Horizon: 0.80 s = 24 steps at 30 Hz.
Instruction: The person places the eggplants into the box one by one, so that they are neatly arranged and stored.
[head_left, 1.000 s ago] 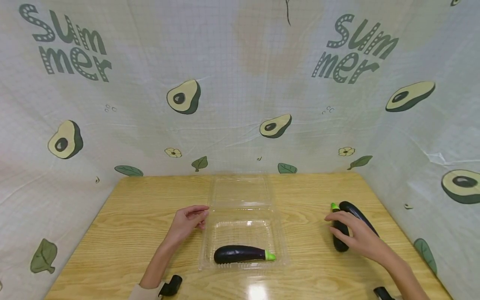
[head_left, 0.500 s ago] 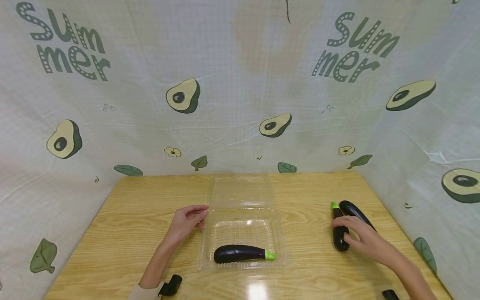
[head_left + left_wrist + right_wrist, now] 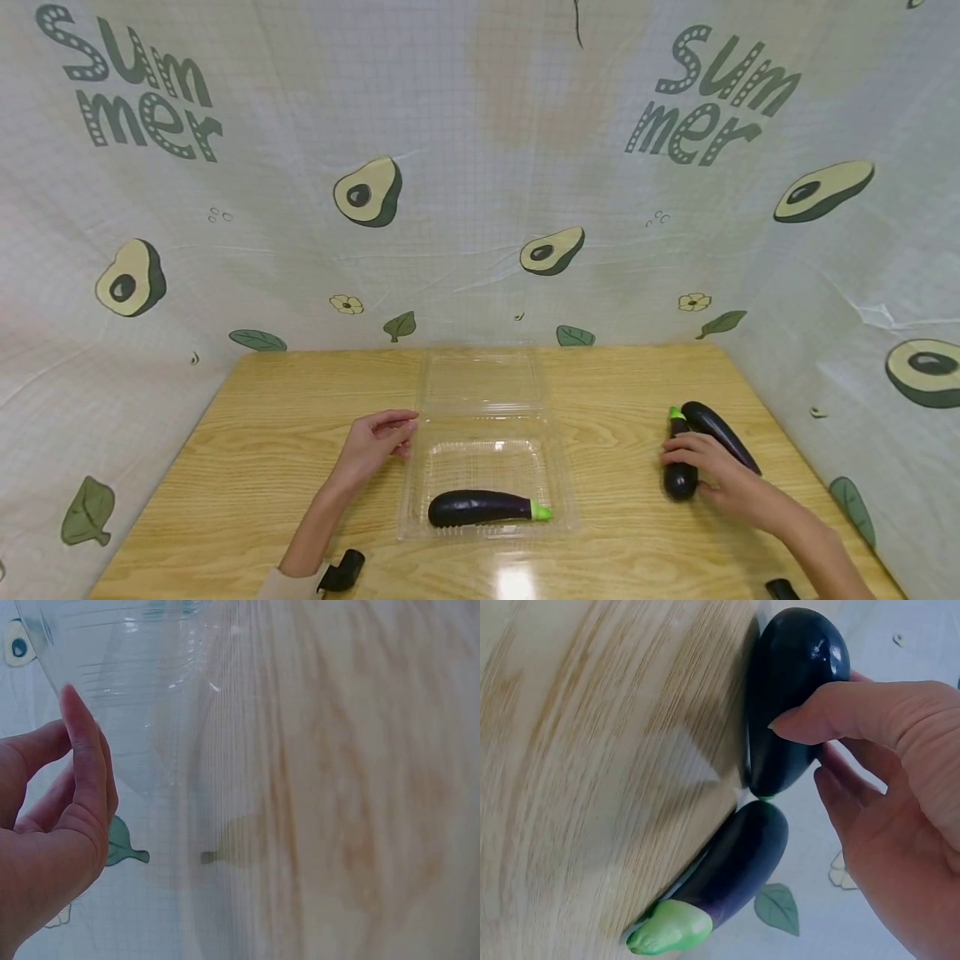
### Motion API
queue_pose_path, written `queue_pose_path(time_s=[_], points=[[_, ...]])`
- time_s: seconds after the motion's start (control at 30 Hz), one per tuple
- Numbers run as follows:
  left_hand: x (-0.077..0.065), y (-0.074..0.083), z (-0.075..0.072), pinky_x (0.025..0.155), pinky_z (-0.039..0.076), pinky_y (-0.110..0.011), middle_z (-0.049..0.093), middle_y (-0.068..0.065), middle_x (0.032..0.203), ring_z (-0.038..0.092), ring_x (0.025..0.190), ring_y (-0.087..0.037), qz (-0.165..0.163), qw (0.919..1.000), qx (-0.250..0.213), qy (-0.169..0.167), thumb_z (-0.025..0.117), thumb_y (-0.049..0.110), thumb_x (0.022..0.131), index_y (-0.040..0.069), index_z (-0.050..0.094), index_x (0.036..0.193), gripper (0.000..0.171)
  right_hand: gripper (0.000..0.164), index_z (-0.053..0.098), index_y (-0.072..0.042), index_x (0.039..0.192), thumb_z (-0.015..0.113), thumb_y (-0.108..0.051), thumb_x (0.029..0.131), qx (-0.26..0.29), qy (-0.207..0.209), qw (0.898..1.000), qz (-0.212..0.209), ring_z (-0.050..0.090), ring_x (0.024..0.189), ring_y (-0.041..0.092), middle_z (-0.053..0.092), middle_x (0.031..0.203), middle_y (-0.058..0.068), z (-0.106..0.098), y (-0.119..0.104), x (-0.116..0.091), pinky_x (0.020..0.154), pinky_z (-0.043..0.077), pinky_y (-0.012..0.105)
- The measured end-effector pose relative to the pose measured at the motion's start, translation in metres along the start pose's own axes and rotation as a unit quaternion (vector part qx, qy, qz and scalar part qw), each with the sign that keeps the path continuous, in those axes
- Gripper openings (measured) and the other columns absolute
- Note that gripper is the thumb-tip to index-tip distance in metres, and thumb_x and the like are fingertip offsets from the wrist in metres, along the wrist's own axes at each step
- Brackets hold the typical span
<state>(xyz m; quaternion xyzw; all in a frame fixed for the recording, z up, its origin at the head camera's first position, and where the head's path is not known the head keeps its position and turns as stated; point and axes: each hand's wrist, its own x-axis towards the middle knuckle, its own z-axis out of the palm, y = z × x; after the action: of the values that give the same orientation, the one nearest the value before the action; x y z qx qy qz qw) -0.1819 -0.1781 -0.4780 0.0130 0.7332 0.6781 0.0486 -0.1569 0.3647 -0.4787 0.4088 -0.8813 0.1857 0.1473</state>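
Observation:
My right hand (image 3: 712, 468) grips a dark purple eggplant (image 3: 679, 482) on the right of the table, thumb on one side and fingers on the other. In the right wrist view the thumb presses the glossy body of the held eggplant (image 3: 799, 660); its green end is mostly hidden. A second eggplant (image 3: 722, 435) lies close beside it, with its green cap (image 3: 671, 928) visible in that view. My left hand (image 3: 375, 442) rests at the left rim of a clear plastic clamshell container (image 3: 487, 425), fingers fairly straight, fingertips at the edge. One eggplant (image 3: 480, 508) lies crosswise in the container's near part.
The container's lid (image 3: 483, 379) lies folded back toward the rear. A wooden table (image 3: 285, 433) bears everything. A printed cloth (image 3: 465, 183) with avocados and leaves hangs behind and at both sides.
My right hand has lowered onto the nearer eggplant and closed its fingers round it; that eggplant has turned and shifted slightly. My left hand and the container have stayed in place.

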Motion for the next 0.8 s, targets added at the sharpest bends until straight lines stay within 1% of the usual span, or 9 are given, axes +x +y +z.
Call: queue_pose_path(time_s=[0.03, 0.17, 0.27, 0.43, 0.63, 0.73, 0.8], points=[[0.000, 0.000, 0.000, 0.066, 0.062, -0.029, 0.068, -0.028, 0.104, 0.068, 0.075, -0.022, 0.000, 1.0000, 0.000, 0.000, 0.068, 0.004, 0.099, -0.013, 0.064, 0.127, 0.033, 0.078, 0.071, -0.005, 0.112, 0.064, 0.033, 0.045, -0.002, 0.002, 1.000, -0.005, 0.042, 0.129, 0.009, 0.062, 0.121, 0.015, 0.001, 0.000, 0.000, 0.109, 0.012, 0.003], [0.000, 0.001, 0.000, 0.066, 0.062, -0.029, 0.068, -0.028, 0.104, 0.068, 0.075, -0.021, 0.002, 1.0000, 0.000, 0.000, 0.069, 0.005, 0.099, -0.013, 0.064, 0.127, 0.033, 0.080, 0.069, -0.005, 0.114, 0.065, 0.034, 0.044, 0.008, 0.004, 1.000, -0.009, 0.035, 0.135, 0.000, 0.061, 0.122, 0.016, 0.003, 0.000, 0.001, 0.110, 0.012, 0.002], [-0.001, 0.001, 0.000, 0.067, 0.062, -0.029, 0.068, -0.028, 0.104, 0.068, 0.075, -0.021, 0.001, 1.0000, 0.000, 0.000, 0.069, 0.005, 0.099, -0.013, 0.064, 0.127, 0.033, 0.081, 0.068, -0.005, 0.115, 0.066, 0.034, 0.045, 0.017, 0.001, 1.000, -0.007, 0.035, 0.136, -0.003, 0.060, 0.123, 0.017, 0.002, -0.002, 0.002, 0.109, 0.013, 0.001], [-0.001, 0.001, 0.000, 0.067, 0.062, -0.030, 0.068, -0.028, 0.104, 0.068, 0.075, -0.022, 0.001, 1.0000, 0.001, 0.001, 0.069, 0.005, 0.099, -0.013, 0.064, 0.127, 0.033, 0.081, 0.067, -0.005, 0.116, 0.068, 0.033, 0.045, 0.015, -0.002, 1.000, -0.007, 0.043, 0.132, 0.005, 0.061, 0.123, 0.019, 0.002, -0.003, 0.004, 0.109, 0.014, 0.001], [-0.001, 0.001, 0.000, 0.067, 0.062, -0.029, 0.068, -0.028, 0.105, 0.068, 0.076, -0.024, 0.001, 1.0000, 0.002, 0.003, 0.069, 0.005, 0.099, -0.012, 0.065, 0.127, 0.033, 0.081, 0.068, -0.007, 0.115, 0.080, 0.029, 0.043, -0.002, 0.004, 1.000, -0.017, 0.052, 0.121, 0.019, 0.062, 0.121, 0.017, 0.003, -0.006, 0.007, 0.111, 0.014, 0.002], [-0.001, 0.001, 0.000, 0.067, 0.062, -0.029, 0.068, -0.028, 0.104, 0.068, 0.076, -0.023, 0.002, 1.0000, 0.003, 0.004, 0.069, 0.005, 0.099, -0.013, 0.065, 0.126, 0.032, 0.078, 0.068, -0.008, 0.116, 0.088, 0.022, 0.048, -0.005, 0.007, 1.000, -0.020, 0.054, 0.117, 0.022, 0.062, 0.121, 0.015, 0.001, -0.009, 0.010, 0.111, 0.017, 0.002], [-0.001, 0.001, 0.001, 0.067, 0.062, -0.029, 0.068, -0.028, 0.104, 0.068, 0.075, -0.023, 0.004, 1.0000, 0.003, 0.004, 0.069, 0.004, 0.099, -0.013, 0.065, 0.126, 0.033, 0.075, 0.068, -0.008, 0.118, 0.092, 0.016, 0.051, -0.005, 0.007, 1.000, -0.019, 0.055, 0.116, 0.021, 0.062, 0.122, 0.013, 0.000, -0.010, 0.011, 0.110, 0.020, 0.002]])
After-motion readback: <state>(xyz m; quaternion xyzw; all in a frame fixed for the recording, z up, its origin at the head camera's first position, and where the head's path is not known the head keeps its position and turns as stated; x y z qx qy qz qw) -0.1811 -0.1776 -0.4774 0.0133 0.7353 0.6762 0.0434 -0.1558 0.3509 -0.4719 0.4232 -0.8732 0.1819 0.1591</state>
